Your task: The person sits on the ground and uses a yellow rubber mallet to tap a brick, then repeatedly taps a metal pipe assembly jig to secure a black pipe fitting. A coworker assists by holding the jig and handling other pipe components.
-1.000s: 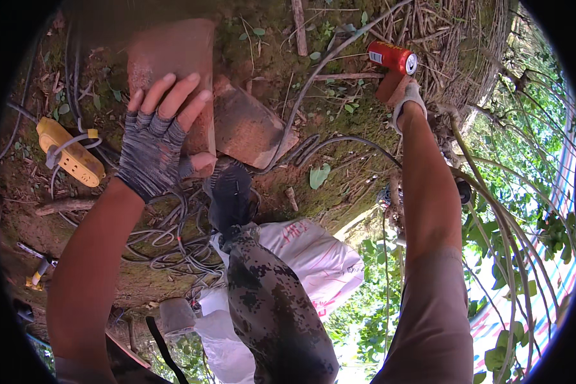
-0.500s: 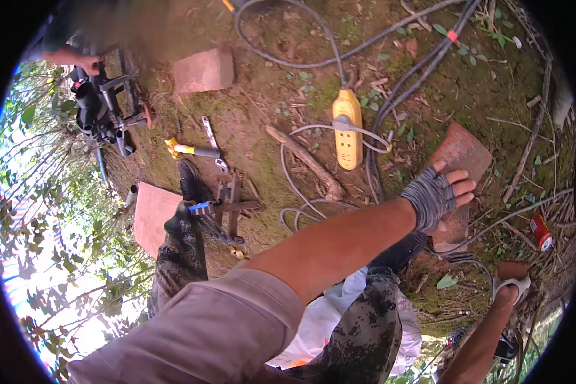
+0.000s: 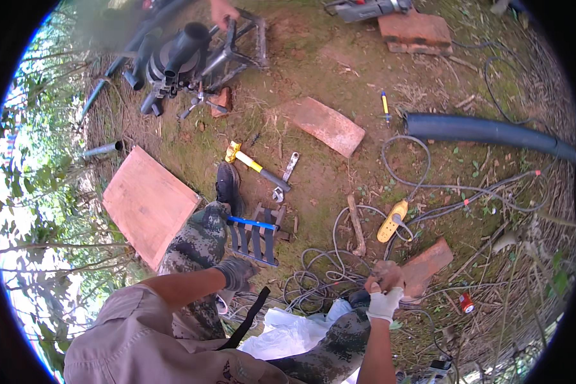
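Note:
My right hand (image 3: 385,303), in a white fingerless glove, grips a brownish brick piece (image 3: 386,274). That piece is next to a flat reddish brick (image 3: 427,265) on the ground; whether they touch I cannot tell. My left hand (image 3: 239,274), in a grey fingerless glove, is beside my left knee with its fingers loosely stretched out and nothing seen in them. Just beyond it stands a low folding stool (image 3: 255,238) with dark straps and a blue bar. A yellow power strip (image 3: 392,221) with a plug in it lies past the bricks.
Ahead lie a yellow-headed hammer (image 3: 257,168), an adjustable wrench (image 3: 287,177) and a brick slab (image 3: 328,126). A wide reddish board (image 3: 150,205) is at left. Another person's hand (image 3: 223,11) holds a black metal frame (image 3: 237,54). Black pipe (image 3: 493,131), loose cables (image 3: 320,272) and a red can (image 3: 466,303) lie right.
My left hand has drawn back from the flat brick to beside my left knee. My right hand has brought the brick piece over to that brick. The view has shifted, showing more ground ahead.

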{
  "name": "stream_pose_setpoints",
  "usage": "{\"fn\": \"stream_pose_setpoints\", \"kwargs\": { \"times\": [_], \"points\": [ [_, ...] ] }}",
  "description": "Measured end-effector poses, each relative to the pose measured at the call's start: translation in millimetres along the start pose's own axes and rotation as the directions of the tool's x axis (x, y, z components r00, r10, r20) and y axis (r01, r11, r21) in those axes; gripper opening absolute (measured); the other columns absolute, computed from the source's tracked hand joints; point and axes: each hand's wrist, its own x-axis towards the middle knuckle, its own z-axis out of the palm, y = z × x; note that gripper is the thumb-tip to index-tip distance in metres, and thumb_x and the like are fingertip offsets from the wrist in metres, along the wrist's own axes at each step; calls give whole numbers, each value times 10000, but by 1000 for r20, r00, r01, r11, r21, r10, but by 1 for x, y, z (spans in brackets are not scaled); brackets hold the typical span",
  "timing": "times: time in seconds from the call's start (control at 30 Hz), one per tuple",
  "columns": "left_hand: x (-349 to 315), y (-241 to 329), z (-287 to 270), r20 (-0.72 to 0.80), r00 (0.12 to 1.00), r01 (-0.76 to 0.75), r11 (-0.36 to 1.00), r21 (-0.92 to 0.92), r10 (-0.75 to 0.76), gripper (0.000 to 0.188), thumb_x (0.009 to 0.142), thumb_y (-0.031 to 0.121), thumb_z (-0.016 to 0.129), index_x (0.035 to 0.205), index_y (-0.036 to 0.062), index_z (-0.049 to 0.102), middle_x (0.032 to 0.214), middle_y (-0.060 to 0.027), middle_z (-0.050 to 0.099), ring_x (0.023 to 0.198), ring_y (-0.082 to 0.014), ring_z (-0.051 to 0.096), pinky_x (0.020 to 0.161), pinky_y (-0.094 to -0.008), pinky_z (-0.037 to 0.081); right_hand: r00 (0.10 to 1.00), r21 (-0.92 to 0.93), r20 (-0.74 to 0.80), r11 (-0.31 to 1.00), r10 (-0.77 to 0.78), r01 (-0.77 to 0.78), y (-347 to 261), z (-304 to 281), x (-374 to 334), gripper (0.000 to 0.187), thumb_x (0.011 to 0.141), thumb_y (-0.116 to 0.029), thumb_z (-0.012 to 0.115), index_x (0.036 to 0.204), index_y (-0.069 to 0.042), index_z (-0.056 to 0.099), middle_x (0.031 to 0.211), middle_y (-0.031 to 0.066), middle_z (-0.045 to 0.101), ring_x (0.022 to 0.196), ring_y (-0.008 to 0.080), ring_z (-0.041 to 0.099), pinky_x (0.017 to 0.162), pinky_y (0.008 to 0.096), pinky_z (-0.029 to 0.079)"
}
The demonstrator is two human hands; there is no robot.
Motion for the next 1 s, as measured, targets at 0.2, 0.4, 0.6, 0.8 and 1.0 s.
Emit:
{"fn": "stream_pose_setpoints", "kwargs": {
  "times": [0.2,0.4,0.6,0.8,1.0],
  "points": [
    [10,-122,-19,-267,964,-118,919,-377,14,617,870,497,692,1323,83,624,1225,-171,694,1118,-343,670,956,-435,523,888,-536,232,709,-398,458,-182,169,-13,993,682,-246,898,1478,24,370,1343,261,507,1229,374,518,998,433,474],
    [9,-175,-54,-531,847,-410,680,-608,36,619,869,499,700,1316,77,625,1241,-200,674,1146,-368,644,982,-449,503,981,-590,147,785,-126,189,-282,299,4,782,622,-481,926,1081,79,631,1107,285,688,1017,409,683,863,455,542],
    [-21,-232,-95,-457,889,-360,617,-700,1,729,880,509,710,1426,61,533,1349,-241,595,1203,-411,594,1027,-466,469,977,-829,107,526,-185,190,-394,426,38,844,578,-484,936,1132,65,612,1152,277,661,1113,425,642,968,462,522],
    [-44,-295,-119,-754,656,-575,662,-481,22,705,864,486,724,1400,63,544,1257,-220,624,1172,-410,596,1033,-467,460,897,-847,-14,482,-442,224,-419,525,144,968,549,-537,940,1202,85,591,1236,305,604,1134,443,625,974,471,524],
    [-55,-374,-131,-658,711,-261,776,-574,-248,761,806,485,771,1394,59,545,1259,-208,616,1095,-396,613,953,-486,495,615,-729,124,349,-779,588,-388,562,234,1044,592,-389,956,1366,57,416,1432,349,383,1260,508,463,1065,507,415]
  ]
}}
